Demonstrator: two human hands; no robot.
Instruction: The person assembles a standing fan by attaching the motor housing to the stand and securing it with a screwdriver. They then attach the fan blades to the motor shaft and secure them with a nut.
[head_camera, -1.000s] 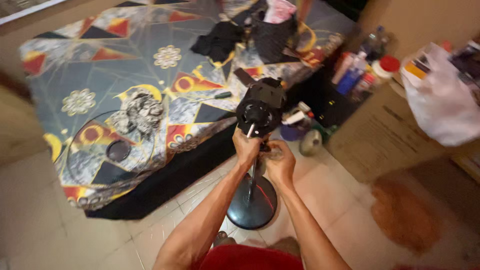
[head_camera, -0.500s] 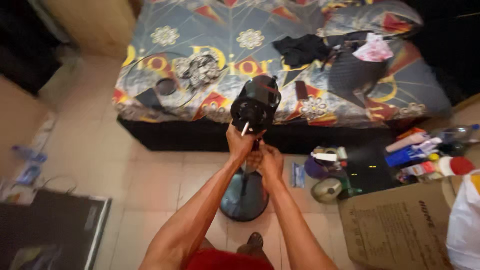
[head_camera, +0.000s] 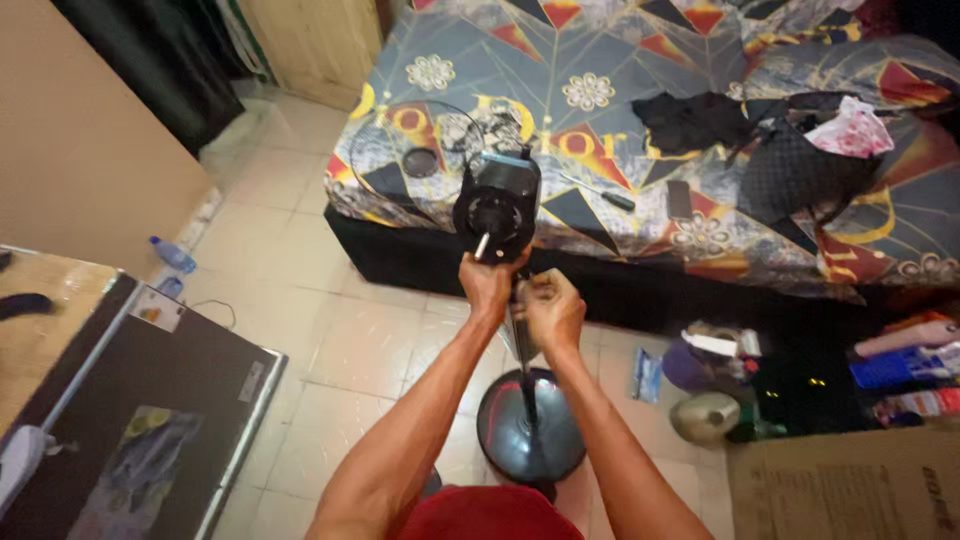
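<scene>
Black fan motor (head_camera: 496, 205) sits just above both hands' fingers (head_camera: 490, 268).

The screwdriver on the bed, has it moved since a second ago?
Cannot tell. The screwdriver lies on the patterned bedspread as before, but the head camera swung, so a small shift against the pattern would not show.

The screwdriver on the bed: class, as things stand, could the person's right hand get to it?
Probably yes. The screwdriver lies uncovered on the patterned bedspread, beyond and right of the fan motor. The right hand is busy at the pole, though, so it must let go first.
</scene>
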